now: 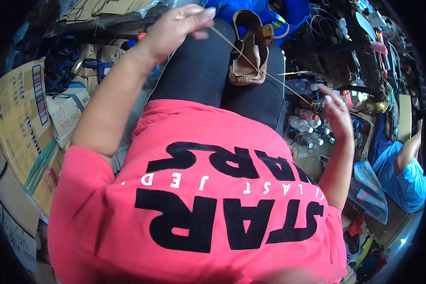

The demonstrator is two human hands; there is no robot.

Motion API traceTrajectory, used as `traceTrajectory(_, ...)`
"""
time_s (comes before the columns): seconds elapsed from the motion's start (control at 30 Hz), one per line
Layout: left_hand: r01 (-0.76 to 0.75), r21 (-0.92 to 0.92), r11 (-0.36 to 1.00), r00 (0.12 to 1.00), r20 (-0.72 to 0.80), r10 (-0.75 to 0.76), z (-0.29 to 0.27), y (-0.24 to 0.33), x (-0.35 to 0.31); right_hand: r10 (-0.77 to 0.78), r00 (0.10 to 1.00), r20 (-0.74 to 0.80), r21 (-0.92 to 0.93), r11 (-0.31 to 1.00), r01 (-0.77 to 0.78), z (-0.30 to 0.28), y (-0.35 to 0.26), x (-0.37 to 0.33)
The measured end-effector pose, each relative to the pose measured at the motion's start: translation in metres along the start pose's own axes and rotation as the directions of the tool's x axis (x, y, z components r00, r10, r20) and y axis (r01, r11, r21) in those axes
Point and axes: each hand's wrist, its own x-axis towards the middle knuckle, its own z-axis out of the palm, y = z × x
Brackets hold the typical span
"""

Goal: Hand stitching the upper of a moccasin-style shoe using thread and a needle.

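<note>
A brown leather shoe (pixel 249 52), moccasin-like with gathered stitching at its toe, rests across my dark-trousered thighs. Pale thread (pixel 229 43) comes out of the stitching and is drawn out to both sides. Up and left of the shoe, my left hand (pixel 187 27) is closed, pinching one length of thread between its fingertips. Out to the right, slightly blurred, my right hand (pixel 337 114) has its fingers bent around the other length, which runs straight toward it. A further loose strand (pixel 296 73) curls off to the right. Neither hand touches the shoe.
Cardboard boxes (pixel 21 123) are stacked on the left. Several plastic bottles (pixel 312 125) stand near my right forearm. A blue bag (pixel 288 14) lies beyond the shoe. Cables and tools clutter the right side, where another person's blue sleeve (pixel 404 175) shows.
</note>
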Motion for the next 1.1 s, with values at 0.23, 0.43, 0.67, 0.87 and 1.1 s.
traceTrajectory(0.23,0.233,-0.917,-0.322,0.966,0.257,-0.033,0.039,0.004,0.017,-0.065,0.995,-0.073,-0.723,0.691,-0.008,0.046,0.039,0.02)
traceTrajectory(0.43,0.246,-0.964,-0.1,0.955,0.259,-0.147,0.02,-0.032,0.014,-0.348,0.932,-0.1,-0.809,0.574,0.127,0.043,0.08,0.011)
traceTrajectory(0.67,0.196,-0.295,0.935,0.966,-0.106,-0.236,-0.008,-0.08,0.002,-0.16,0.795,-0.585,-0.162,0.984,0.079,0.0,0.065,0.019)
traceTrajectory(0.87,-0.073,0.448,0.891,0.997,0.034,0.064,0.041,-0.023,0.078,-0.501,0.861,0.086,-0.541,0.702,0.463,0.098,-0.063,0.05)
traceTrajectory(1.1,0.111,0.491,0.864,0.957,0.182,-0.226,0.074,-0.02,0.127,-0.276,0.956,0.1,-0.811,0.534,0.239,0.138,-0.093,0.078)
